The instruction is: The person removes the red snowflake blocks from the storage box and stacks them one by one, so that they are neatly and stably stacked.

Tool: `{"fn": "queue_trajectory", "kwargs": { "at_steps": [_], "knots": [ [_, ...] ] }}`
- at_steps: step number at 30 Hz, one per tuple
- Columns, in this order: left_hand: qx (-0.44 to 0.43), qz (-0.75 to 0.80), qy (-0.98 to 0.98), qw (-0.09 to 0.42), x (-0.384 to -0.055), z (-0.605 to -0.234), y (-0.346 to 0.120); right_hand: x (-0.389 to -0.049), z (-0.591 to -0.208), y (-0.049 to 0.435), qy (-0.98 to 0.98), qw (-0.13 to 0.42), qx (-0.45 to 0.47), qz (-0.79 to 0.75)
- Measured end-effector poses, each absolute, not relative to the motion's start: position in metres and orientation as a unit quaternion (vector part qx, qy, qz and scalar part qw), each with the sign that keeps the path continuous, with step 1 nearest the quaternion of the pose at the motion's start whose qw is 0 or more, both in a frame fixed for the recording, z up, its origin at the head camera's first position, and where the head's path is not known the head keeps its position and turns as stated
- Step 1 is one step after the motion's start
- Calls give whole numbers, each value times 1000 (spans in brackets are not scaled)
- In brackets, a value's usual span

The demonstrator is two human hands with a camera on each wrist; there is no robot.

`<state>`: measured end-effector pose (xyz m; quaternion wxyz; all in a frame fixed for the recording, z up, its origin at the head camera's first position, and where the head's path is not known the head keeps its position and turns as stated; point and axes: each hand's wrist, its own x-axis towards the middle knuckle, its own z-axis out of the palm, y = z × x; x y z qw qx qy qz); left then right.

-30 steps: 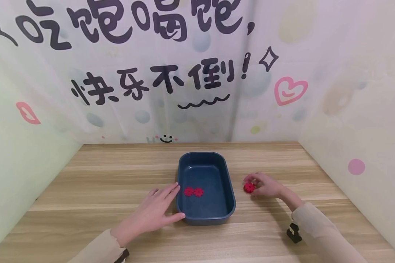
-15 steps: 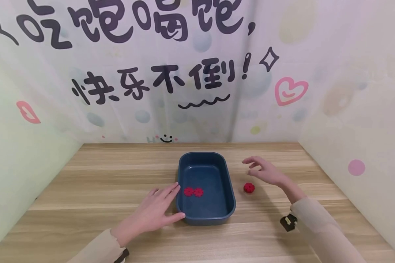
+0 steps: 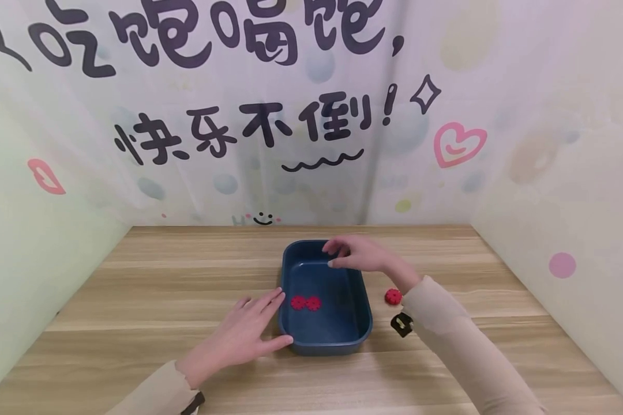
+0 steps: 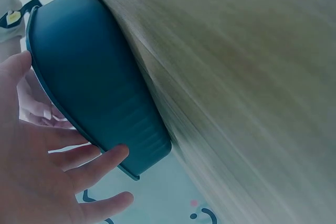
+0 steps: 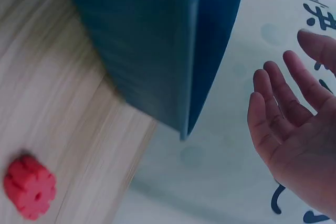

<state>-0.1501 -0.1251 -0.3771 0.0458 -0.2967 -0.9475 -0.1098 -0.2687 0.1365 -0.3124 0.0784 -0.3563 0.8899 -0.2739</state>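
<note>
A dark blue rectangular basin [image 3: 327, 349] stands on the table with two red notched plastic discs [image 3: 314, 303] lying side by side inside it. My left hand [image 3: 236, 340] touches the basin's left rim with spread fingers and thumb; in the left wrist view the fingers [image 4: 100, 169] lie along the basin's outer side. Over the far right part of the basin hovers my right hand [image 3: 359, 253], fingers loosely bent and nothing visible in them. To the right of the basin sits a small stack of red notched discs [image 3: 393, 297], seen thick in the right wrist view as a stack [image 5: 30, 187].
A wood-grain table [image 3: 187, 276] carries the basin. Behind it hangs a white printed cloth [image 3: 197, 190] with black writing, and pale walls close both sides. Black straps [image 3: 402, 324] are on the wrists.
My right hand has lifted away from the red disc stack and moved left over the basin. The stack stays on the table. My left hand keeps its place on the rim.
</note>
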Motion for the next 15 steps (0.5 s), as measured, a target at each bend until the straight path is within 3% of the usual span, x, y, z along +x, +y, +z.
{"fn": "queue_trajectory", "kwargs": {
  "at_steps": [15],
  "knots": [
    [-301,-106,-947,49,-149,-375,-126,-277,-316,88,889,220,-309,-255]
  ]
}}
